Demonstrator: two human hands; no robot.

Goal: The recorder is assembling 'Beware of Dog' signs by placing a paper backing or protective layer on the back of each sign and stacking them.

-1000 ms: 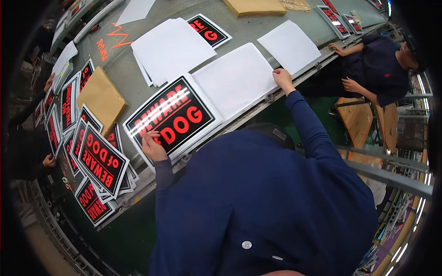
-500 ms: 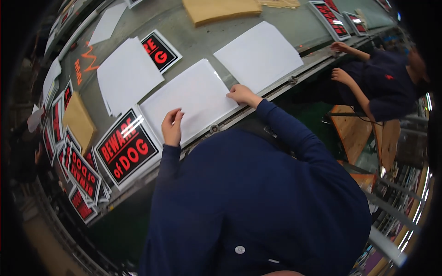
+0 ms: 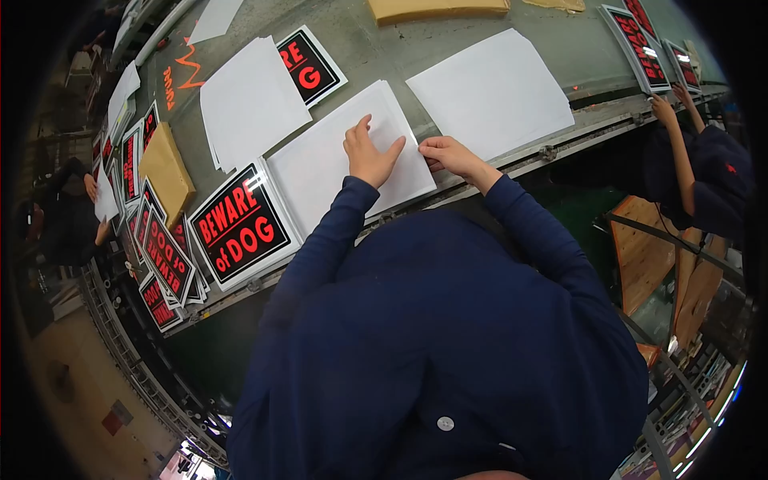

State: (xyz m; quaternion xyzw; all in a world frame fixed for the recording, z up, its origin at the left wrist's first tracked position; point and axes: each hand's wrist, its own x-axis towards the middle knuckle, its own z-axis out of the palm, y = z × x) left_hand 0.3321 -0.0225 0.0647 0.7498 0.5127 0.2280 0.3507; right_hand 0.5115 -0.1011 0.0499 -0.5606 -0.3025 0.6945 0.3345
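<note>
A stack of white sheets (image 3: 320, 172) lies in front of me near the table's front edge. My left hand (image 3: 373, 157) is over its middle, thumb and fingers spread, with nothing in it; whether it touches the sheet I cannot tell. At the stack's right edge my right hand (image 3: 454, 156) is closed, thumb and finger pinching the edge of a white sheet. Left of the stack, a pile of black signs with red lettering (image 3: 242, 226) lies face up. Another white stack (image 3: 496, 92) sits to the right, and one more (image 3: 248, 104) lies behind on the left, partly covering a similar sign (image 3: 312, 70).
Loose signs (image 3: 164, 256) are heaped at the far left, beside a brown paper packet (image 3: 166, 172). A larger brown packet (image 3: 440, 8) lies at the back. Co-workers' hands show at the left (image 3: 94, 190) and at the right (image 3: 668, 110), near more signs (image 3: 636, 52).
My left hand has moved right and away from me over the stack, its fingers spreading. My right hand still pinches at the right edge. The right co-worker's hands have reached the far signs.
</note>
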